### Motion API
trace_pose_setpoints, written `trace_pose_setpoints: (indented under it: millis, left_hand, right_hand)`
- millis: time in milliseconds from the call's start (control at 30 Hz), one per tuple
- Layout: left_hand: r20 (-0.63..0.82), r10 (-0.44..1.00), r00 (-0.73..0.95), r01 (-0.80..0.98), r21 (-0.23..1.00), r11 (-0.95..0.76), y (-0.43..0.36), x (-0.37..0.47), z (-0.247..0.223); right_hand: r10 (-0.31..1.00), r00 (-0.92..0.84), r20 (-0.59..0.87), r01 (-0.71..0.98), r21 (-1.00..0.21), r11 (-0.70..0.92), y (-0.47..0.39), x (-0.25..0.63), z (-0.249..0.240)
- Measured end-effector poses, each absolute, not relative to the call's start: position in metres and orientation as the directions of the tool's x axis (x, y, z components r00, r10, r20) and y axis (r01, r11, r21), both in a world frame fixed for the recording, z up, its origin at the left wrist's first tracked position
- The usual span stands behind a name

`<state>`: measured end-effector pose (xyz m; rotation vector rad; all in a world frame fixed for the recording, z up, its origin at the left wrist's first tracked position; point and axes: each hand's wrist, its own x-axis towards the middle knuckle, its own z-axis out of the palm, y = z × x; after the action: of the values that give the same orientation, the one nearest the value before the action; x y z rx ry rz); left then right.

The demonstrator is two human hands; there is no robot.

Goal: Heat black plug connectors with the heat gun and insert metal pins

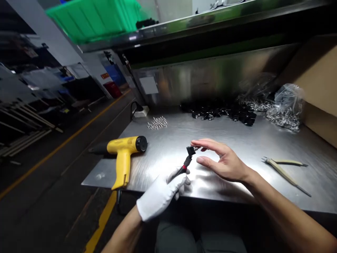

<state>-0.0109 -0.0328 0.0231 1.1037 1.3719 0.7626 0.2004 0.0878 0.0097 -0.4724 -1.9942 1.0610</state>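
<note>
Tilting up between the two hands comes a dark tool (187,161) with a red band, a black block (190,151) at its far end and a metal pin (196,149) jutting toward the right. Gloved in white, the left hand (162,193) has its fingers wrapped round the tool's near end. And the bare right hand (225,161) comes in with thumb and fingers spread wide, fingertips right at the pin; whether they touch it, one cannot tell.

Out to the right of that hand lie the pliers (281,171), handles apart. Over left of the glove rests a yellow heat gun (123,154), its black nozzle turned toward the hands' side. Beyond the hands on the metal bench (168,147), small studs (157,123) cluster to the left, black parts (223,112) heap straight ahead, and a clear bag (288,105) of shiny pieces sits far right.
</note>
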Motion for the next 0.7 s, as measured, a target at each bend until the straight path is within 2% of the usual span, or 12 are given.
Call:
trace_pose_setpoints:
  millis: [200, 333, 467, 700]
  left_hand:
    - [-0.402, 0.88, 0.253, 0.103, 0.915, 0.389, -0.037, -0.018, 0.026]
    - [-0.452, 0.772, 0.447, -0.083, 0.838, 0.539, -0.04, -0.021, 0.019]
    - [-0.376, 0.662, 0.648, -0.276, 0.695, 0.664, -0.043, -0.024, 0.008]
    - [-0.241, 0.568, 0.787, -0.34, 0.599, 0.725, -0.045, -0.025, -0.007]
  right_hand:
    - [0.669, -0.645, 0.37, -0.049, -0.893, 0.446, 0.084, 0.193, 0.005]
    - [0.679, -0.685, 0.265, -0.072, -0.951, 0.299, 0.081, 0.201, 0.002]
    - [0.701, -0.688, 0.188, -0.107, -0.981, 0.159, 0.081, 0.21, 0.0]
    - [0.707, -0.696, 0.121, -0.127, -0.991, 0.044, 0.084, 0.219, -0.004]
